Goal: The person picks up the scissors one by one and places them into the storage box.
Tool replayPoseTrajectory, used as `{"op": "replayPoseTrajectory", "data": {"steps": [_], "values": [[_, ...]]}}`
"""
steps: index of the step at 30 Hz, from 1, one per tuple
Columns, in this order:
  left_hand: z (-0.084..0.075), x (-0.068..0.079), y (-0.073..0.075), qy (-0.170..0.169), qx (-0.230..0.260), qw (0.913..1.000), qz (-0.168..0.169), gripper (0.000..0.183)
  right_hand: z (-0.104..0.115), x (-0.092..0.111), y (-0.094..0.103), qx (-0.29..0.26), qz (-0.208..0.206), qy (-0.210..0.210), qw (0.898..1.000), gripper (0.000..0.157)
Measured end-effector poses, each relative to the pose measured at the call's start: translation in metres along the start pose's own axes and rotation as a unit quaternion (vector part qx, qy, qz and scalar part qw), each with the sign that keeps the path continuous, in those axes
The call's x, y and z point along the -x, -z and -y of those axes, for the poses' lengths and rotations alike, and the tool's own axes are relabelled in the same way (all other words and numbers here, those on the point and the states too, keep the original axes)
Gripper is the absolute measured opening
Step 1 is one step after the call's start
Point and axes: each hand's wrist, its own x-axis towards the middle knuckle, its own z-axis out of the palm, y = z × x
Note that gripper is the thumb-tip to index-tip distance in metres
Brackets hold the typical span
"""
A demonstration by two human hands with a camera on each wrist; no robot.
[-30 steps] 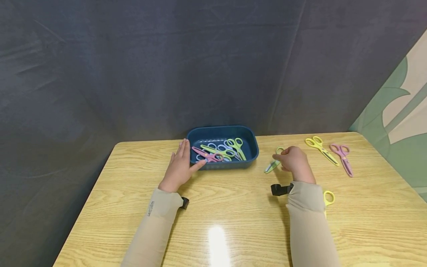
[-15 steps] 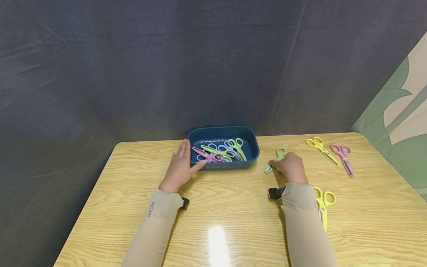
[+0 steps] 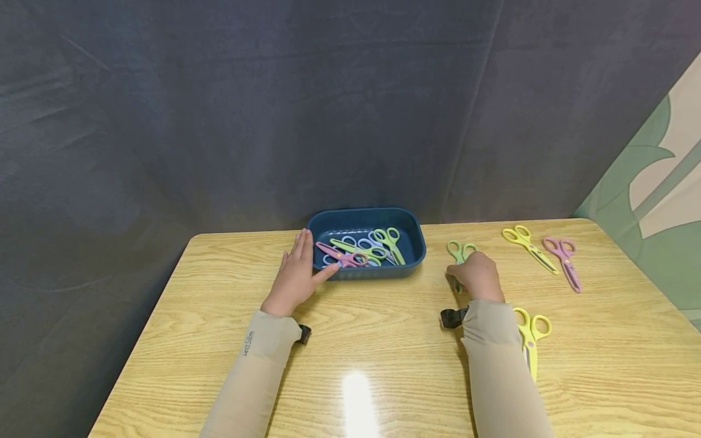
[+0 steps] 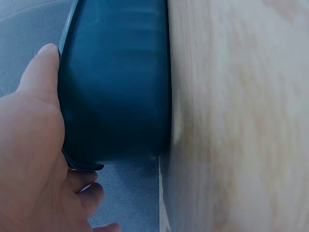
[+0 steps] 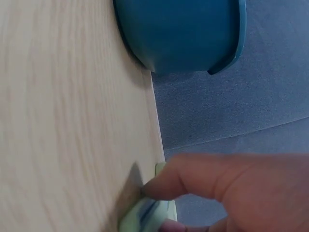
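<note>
My right hand (image 3: 479,277) pinches a pair of green scissors (image 3: 459,255) by the blade end, at the right of the bin. The handle loops point toward the table's back edge, and the fingers cover most of the blades. In the right wrist view, thumb and fingertip are on the scissors' green blade part (image 5: 161,215), close over the tabletop. My left hand (image 3: 292,275) rests on the left end of a dark blue bin (image 3: 378,274), fingers straight along its side and thumb over the front rim. Inside the bin lie pink scissors (image 3: 342,255), green scissors (image 3: 392,244) and several others.
Right of my right hand lie yellow scissors (image 3: 528,247) and pink scissors (image 3: 564,261). Another yellow pair (image 3: 531,340) lies beside my right sleeve, partly hidden by it. A dark curtain (image 3: 350,121) hangs just behind the table's back edge.
My right hand has shifted from the handles to the blade end of the green scissors. The scissors have turned, their handles now pointing away from me. The left hand and bin stay put.
</note>
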Motion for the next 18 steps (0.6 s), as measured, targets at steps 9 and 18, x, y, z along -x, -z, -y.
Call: {"op": "replayPoseTrajectory", "data": {"steps": [9,18], "values": [[0.0001,0.0001,0.0001,0.005,0.004,1.0000,0.006,0.101,0.0031,0.0018,0.0013,0.029,0.009,-0.004,1.000,0.028],[0.0010,0.0000,-0.0004,0.000,0.005,1.0000,0.002,0.102,0.0030,0.0009,0.0029,0.028,0.007,-0.013,0.999,0.049]]}}
